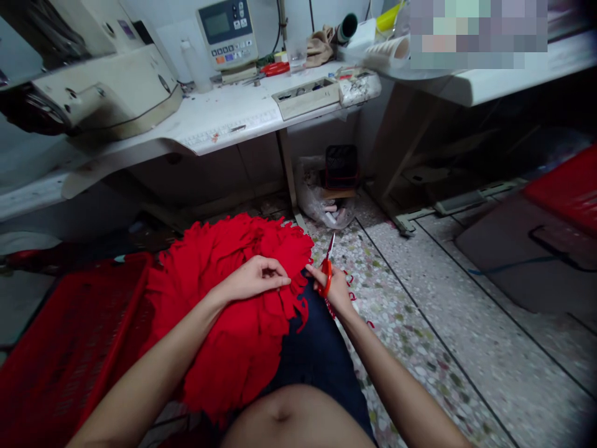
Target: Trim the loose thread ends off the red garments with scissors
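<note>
A big heap of red fabric pieces [233, 348] with tufted, fringe-like edges lies across my lap. My left hand [254, 277] rests over its upper right part, thumb and fingers pinched together on the red cloth near the fringed edge. Just to the right, my right hand [338, 289] grips scissors with orange-red handles [325, 279], their blades pointing up and away from me. The right thumb and forefinger reach toward the fringe; whether they touch it I cannot tell. Several red offcuts [351, 295] lie on the floor beyond this hand.
A white sewing table [233, 127] with a sewing machine [112, 87] and control panel [228, 31] stands ahead. Left of me is a red plastic crate [112, 336]. A plastic bag [310, 190] sits under the table, and a grey bin [508, 249] stands at right.
</note>
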### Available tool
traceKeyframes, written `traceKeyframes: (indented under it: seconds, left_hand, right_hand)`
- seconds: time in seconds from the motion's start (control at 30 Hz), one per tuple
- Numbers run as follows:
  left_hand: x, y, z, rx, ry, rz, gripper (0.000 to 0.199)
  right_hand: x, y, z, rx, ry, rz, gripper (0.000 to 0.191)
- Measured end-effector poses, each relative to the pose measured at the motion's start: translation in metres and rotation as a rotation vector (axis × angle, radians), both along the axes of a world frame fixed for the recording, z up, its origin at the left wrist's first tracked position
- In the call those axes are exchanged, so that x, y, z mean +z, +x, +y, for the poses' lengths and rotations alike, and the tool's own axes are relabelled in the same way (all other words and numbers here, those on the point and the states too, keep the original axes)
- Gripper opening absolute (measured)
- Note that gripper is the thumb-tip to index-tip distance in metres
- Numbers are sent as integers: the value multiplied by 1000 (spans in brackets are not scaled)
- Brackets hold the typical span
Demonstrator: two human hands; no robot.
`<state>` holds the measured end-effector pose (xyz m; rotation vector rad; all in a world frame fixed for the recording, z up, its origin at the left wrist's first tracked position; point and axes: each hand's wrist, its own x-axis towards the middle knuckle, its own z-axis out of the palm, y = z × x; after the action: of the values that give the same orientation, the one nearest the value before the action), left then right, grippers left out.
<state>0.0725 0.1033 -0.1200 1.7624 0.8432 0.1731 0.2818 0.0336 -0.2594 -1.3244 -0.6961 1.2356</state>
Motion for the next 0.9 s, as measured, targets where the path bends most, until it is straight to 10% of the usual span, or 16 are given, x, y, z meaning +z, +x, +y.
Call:
traceKeyframes:
  seconds: [0.23,0.53,0.9]
  left_hand:
    - [-11,10,27,119,182,-30,28]
    - [-21,27,14,23,-143,-76,36]
    - [-25,19,12,169,-193,-115,46]
  right_hand:
    - [10,-8,24,-140,53,61,42]
    - [57,3,-10,19,181,12,43]
    - [10,3,-91,488,59,-175,46]
